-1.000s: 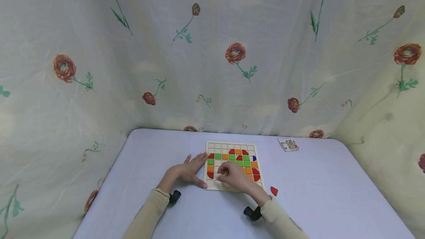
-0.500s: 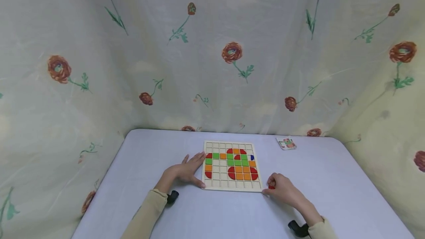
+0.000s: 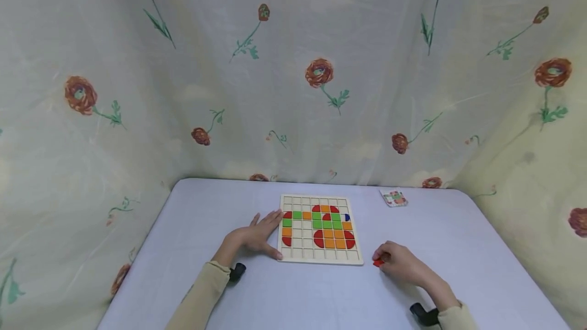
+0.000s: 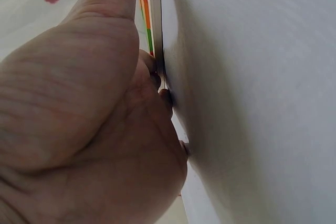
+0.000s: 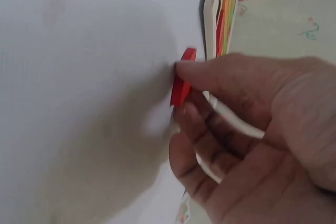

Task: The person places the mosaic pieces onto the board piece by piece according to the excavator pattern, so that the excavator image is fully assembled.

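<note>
A pale wooden grid board (image 3: 297, 253) lies flat on the table, with red, green and orange tiles in its squares and one dark blue piece (image 3: 347, 217) at its right side. Fingers spread, my left hand (image 3: 255, 237) rests against the board's left edge; the left wrist view shows mostly its palm (image 4: 79, 103) beside the edge. Off the board's lower right corner, my right hand (image 3: 402, 267) pinches a red quarter-round tile (image 5: 180, 92) between thumb and fingers, close over the tabletop.
A small printed pattern card (image 3: 394, 197) lies near the table's back edge, right of the board. Floral curtain (image 3: 293, 131) hangs behind and along both sides of the white table (image 3: 293, 299). Each wrist carries a black device (image 3: 423, 314).
My right hand has moved from over the board to the table at its right and taken hold of the red tile there. My left hand has stayed at the board's edge.
</note>
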Demonstrator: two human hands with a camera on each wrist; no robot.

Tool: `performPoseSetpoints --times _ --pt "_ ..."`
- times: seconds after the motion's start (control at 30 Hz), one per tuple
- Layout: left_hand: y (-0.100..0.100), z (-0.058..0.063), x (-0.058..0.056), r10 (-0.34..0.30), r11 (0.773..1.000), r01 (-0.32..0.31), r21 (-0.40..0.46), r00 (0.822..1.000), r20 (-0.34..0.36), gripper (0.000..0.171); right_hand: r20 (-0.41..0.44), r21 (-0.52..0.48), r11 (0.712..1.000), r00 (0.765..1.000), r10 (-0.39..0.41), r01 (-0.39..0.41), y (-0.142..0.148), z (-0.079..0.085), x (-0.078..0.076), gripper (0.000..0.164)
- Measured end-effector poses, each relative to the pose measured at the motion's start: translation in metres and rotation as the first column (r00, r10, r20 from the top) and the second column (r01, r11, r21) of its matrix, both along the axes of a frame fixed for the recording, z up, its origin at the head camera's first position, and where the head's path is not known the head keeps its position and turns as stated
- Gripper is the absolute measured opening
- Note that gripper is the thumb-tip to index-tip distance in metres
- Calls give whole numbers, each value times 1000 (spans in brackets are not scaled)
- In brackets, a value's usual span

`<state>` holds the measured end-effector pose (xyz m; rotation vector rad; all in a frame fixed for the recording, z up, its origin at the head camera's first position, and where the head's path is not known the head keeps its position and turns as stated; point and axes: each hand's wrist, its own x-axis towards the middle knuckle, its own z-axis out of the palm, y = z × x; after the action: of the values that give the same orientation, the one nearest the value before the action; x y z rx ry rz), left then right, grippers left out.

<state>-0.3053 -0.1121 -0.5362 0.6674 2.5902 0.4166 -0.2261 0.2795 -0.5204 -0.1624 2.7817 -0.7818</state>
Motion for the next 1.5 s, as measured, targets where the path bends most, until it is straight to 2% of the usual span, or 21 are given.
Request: performPoseSetpoints --times 0.13,0.3,0.5,0.57,0.7,0.97,1.07,1.2,1.5 --pt "0 1 1 1 1000 -1 16 1000 7 122 24 -24 1000 1000 -13 14 3 -2 -1 18" --pt "0 1 0 7 1000 -7 13 1000 8 122 0 -49 998 999 -41 41 2 -6 -1 17" --pt "-2 2 0 6 1000 -6 4 1000 -4 122 -40 -102 994 998 -40 36 -19 0 -7 22" --pt "-3 1 0 5 1000 -5 0 1000 -5 122 -57 -139 990 998 -20 12 -32 4 -10 24" --pt "-3 0 -1 5 1000 -5 4 1000 1 123 -97 -179 977 990 98 -114 -65 8 -18 25" --pt "4 0 0 -10 1000 10 17 1000 -3 121 -158 -148 932 939 307 -330 -122 6 -36 23" --pt "6 1 0 -14 1000 14 14 1000 0 121 -149 -130 924 928 342 -361 -136 3 -42 23" --pt "6 1 -2 -17 1000 17 5 1000 -2 121 -120 -114 924 928 352 -366 -148 0 -50 23" --pt "9 -1 -3 -31 999 31 8 999 -10 121 -105 -96 916 919 381 -390 -153 1 -60 19"
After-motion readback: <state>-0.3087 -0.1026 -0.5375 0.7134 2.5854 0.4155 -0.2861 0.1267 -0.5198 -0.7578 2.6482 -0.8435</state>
